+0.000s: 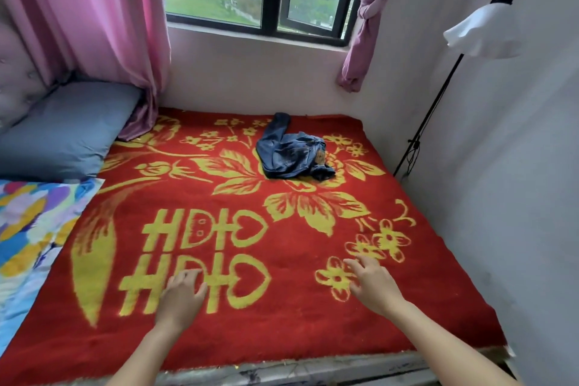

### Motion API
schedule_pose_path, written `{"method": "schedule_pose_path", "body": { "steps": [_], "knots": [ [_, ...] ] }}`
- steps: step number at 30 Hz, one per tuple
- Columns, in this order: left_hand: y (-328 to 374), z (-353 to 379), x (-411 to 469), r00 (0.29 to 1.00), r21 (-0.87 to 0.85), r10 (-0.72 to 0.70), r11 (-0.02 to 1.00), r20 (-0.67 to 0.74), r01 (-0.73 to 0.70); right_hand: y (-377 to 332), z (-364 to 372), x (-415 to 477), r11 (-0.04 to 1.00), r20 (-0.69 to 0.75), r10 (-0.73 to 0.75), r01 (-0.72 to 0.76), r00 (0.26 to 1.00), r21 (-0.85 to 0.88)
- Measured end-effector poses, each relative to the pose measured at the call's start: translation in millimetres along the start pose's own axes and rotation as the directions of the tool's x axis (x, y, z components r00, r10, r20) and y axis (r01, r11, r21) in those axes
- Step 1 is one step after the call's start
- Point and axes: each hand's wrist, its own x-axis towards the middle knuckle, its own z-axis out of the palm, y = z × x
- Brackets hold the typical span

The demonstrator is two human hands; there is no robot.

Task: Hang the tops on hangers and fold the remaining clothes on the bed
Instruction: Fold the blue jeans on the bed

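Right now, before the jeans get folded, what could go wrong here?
The jeans lie crumpled far across the blanket; a long reach may drag them and ruck it. One leg sticks out bent; folded unflattened, it may bunch. The lamp stands close on the right; a swung arm could hit it.

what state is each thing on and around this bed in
red blanket with yellow flowers, spread out flat
dark blue denim jeans, crumpled and unfolded on the blanket's far part
left hand, open over the blanket, holding nothing
right hand, open, fingers spread, holding nothing
grey-blue pillow, lying flat beside the blanket
pink curtain, hanging loose
purple curtain, tied in a knot
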Motion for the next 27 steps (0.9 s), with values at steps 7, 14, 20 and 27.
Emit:
{"method": "schedule_pose_path", "body": {
  "steps": [7,14,20,27],
  "knots": [
    [74,31,82,0.999,0.033,-0.040,0.999,-0.019,0.040,70,-14,113,0.997,-0.026,-0.038,0.039,0.999,0.061],
    [143,81,132,0.990,0.112,-0.111,0.989,0.090,0.101,124,-13,214,0.994,0.107,-0.079,0.069,0.991,0.090],
    [143,122,144,0.956,0.187,-0.206,0.968,0.209,0.168,147,2,275,0.992,0.207,-0.129,0.126,0.970,0.025],
    [136,125,202,0.932,0.282,-0.263,0.940,0.248,0.190,151,11,328,0.993,0.268,-0.111,0.116,0.957,-0.003]
  ]
}}
